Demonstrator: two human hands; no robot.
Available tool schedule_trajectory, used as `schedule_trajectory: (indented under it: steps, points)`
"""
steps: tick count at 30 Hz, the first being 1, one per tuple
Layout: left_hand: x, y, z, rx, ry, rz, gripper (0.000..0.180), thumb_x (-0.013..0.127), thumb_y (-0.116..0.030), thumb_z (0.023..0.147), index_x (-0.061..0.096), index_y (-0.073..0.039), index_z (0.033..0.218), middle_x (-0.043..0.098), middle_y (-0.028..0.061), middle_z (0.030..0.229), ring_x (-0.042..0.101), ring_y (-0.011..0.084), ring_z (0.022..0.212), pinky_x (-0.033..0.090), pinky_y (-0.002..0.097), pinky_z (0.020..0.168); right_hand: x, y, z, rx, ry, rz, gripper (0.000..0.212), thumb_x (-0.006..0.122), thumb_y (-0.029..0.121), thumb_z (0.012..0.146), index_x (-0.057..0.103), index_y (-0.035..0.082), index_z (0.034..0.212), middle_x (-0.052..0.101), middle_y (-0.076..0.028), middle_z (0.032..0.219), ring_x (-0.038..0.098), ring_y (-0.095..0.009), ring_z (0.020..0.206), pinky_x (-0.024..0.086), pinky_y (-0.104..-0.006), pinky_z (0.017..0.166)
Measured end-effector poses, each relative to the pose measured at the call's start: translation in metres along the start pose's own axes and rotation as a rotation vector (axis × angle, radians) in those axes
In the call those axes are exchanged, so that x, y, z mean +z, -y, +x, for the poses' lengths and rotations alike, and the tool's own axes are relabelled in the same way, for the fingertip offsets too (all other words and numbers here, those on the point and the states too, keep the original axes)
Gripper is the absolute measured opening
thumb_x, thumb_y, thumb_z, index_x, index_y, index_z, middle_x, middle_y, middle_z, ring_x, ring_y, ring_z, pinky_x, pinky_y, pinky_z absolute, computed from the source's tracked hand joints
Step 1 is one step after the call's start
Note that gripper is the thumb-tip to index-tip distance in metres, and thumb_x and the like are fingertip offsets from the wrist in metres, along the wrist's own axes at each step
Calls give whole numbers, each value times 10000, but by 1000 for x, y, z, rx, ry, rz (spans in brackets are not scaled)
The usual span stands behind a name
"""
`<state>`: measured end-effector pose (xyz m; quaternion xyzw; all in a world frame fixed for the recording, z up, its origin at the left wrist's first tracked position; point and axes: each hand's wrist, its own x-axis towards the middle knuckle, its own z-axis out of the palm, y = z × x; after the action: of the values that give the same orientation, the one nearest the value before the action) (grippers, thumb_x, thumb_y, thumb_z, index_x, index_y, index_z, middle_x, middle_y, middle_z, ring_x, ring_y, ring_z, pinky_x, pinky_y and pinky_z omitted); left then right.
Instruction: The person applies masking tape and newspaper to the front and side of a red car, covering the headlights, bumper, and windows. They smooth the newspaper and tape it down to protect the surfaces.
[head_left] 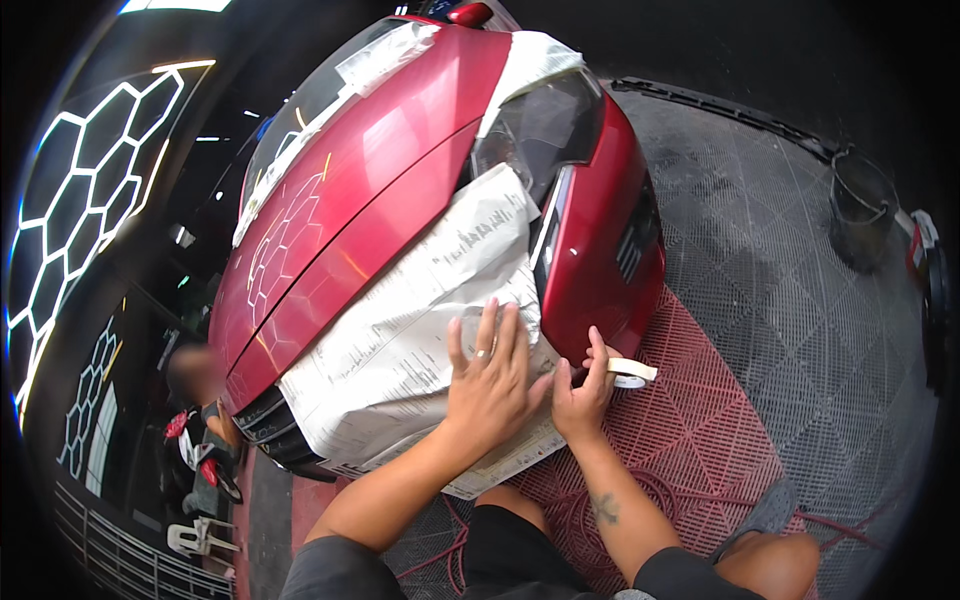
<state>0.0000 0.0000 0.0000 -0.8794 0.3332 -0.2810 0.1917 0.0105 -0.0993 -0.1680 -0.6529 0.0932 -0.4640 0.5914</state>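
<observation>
Paper [385,370]: best smoothed edgeward
Left hand [494,388]: spread on it
Right hand [582,402]: near bumper [588,305] corner; grip on tape [630,376] unclear

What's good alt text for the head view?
A person's left hand lies spread on crinkled white printed paper covering part of a glossy red car; the right hand holds a round cream tape roll. Below are red and grey grid floor tiles.

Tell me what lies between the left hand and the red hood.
Printed paper covers the stretch from the left hand to the red hood in the head view.
</observation>
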Motion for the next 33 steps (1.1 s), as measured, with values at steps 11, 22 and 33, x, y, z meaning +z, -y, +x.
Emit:
schedule_trajectory:
  steps: [11,22,33]
  points:
    - [57,-10,97,166,-155,-248,684,718,-467,1004,636,-62,1549,393,358,1726,365,502,1630,263,560,1358,-15,6,2,189,-235,251,704,613,5,1037,342,0,1688,453,-79,1282,464,-177,1052,449,-355,1022]
    - [35,11,68,250,-710,-871,266,850,-200,857,818,-80,1092,719,151,1283,652,407,1345,513,579,1189,-46,107,21,-109,-20,269,797,631,-11,1018,238,5,1712,486,-65,1285,473,-143,1054,458,-322,1022]
    - [-10,136,-33,-331,-382,-306,779,726,-533,1001,579,-52,1596,547,234,1622,498,419,1514,298,596,1310,-27,142,-34,-190,460,-39,806,766,32,931,396,-21,1645,548,-108,1188,537,-200,993,506,-364,923]
